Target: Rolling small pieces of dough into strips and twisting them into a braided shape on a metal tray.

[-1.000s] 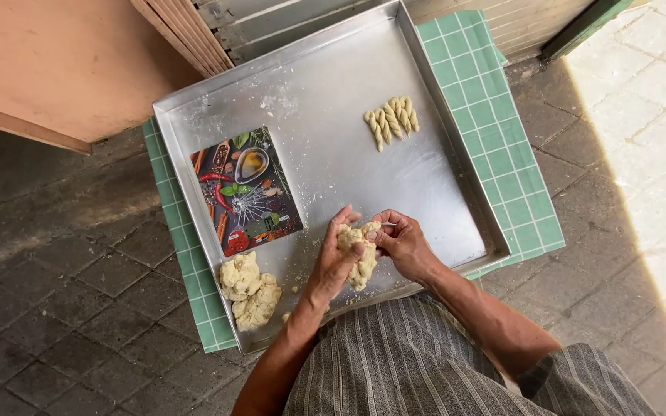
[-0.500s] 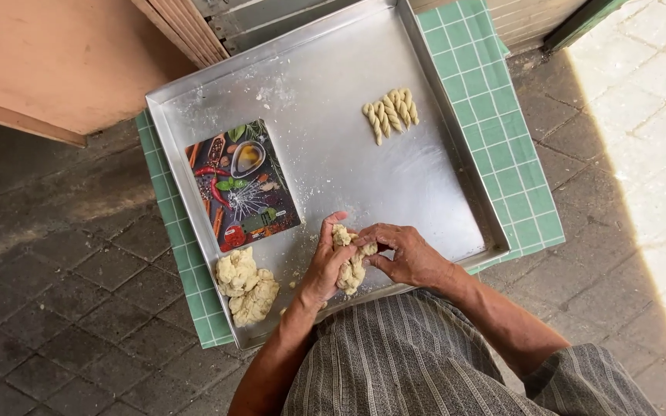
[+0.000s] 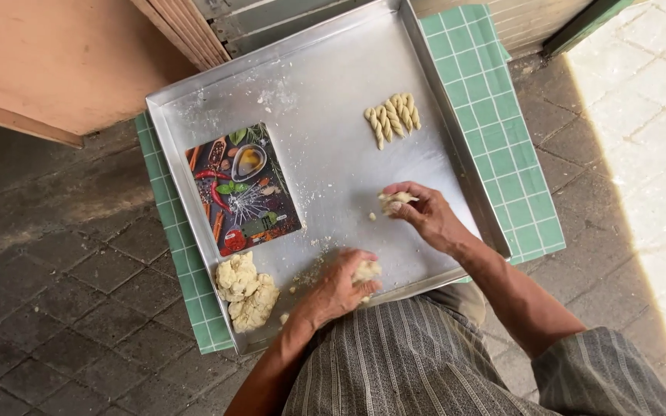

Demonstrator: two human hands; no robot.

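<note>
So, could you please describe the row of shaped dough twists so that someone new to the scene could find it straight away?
Start from the big square metal tray lying on the green checked cloth. In its far right part, beyond the right hand, lies the row of dough twists. Unlike the rough dough lump at the near left corner, these are small, neat, braided pieces set side by side.

There is one view only, from a camera on the person's head, looking almost straight down over the striped lap at a metal tray [image 3: 325,85]. It sits fairly near (the tray fills most of the picture). The left hand [image 3: 341,289] lies at the tray's near edge, the right hand [image 3: 425,214] farther in and to its right. Paved ground rings the tray.
</note>
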